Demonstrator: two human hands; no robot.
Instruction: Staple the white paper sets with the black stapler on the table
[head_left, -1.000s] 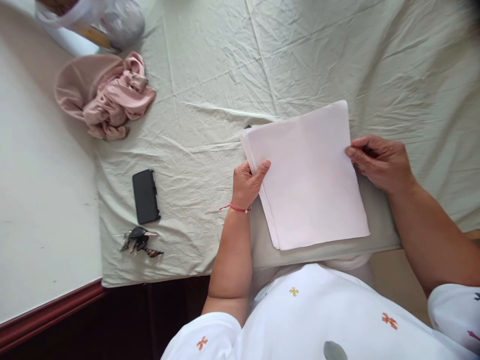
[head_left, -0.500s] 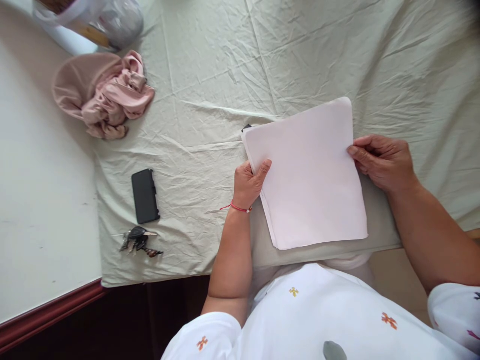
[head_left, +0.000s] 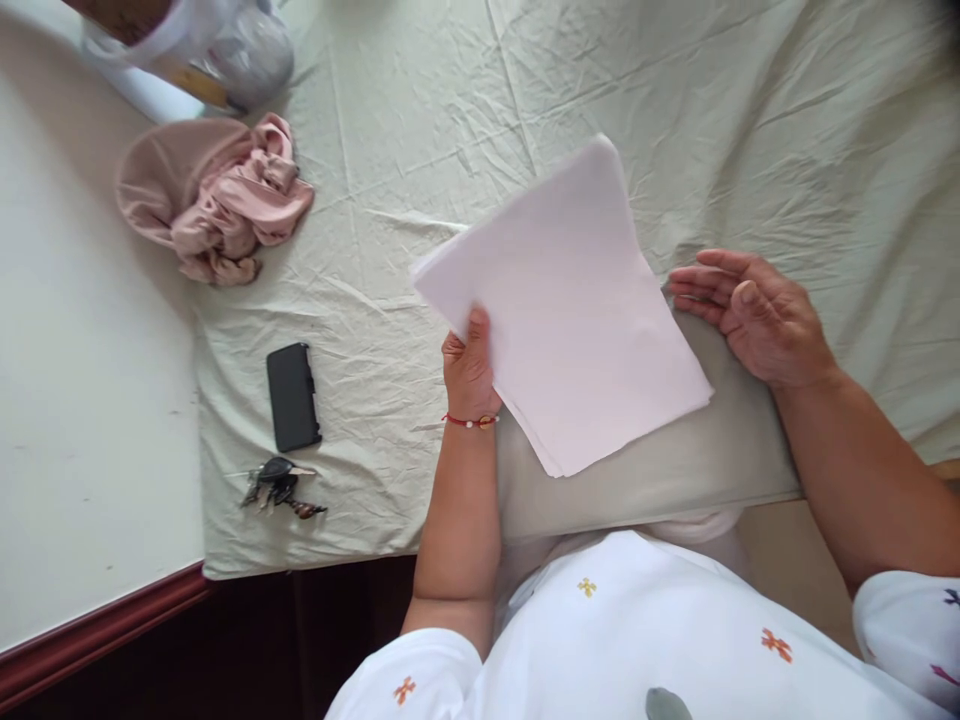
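A stack of white paper sheets (head_left: 566, 300) is lifted and turned above the pale green bedsheet (head_left: 420, 150). My left hand (head_left: 469, 365) grips the stack at its left edge, thumb on top; a red thread bracelet is on that wrist. My right hand (head_left: 750, 310) hovers just right of the stack, fingers spread, holding nothing. Part of the stack's lower edge overhangs a grey-green padded surface (head_left: 675, 470) in front of me.
A black phone (head_left: 292, 395) and a bunch of keys (head_left: 279, 485) lie on the sheet at the left. A crumpled pink cloth (head_left: 214, 200) sits farther back, a plastic bag (head_left: 195, 45) beyond it. A white wall (head_left: 82, 380) borders the left side.
My right hand has let go of the stack and opened. My left hand has lifted and swung the stack to the left and away from me.
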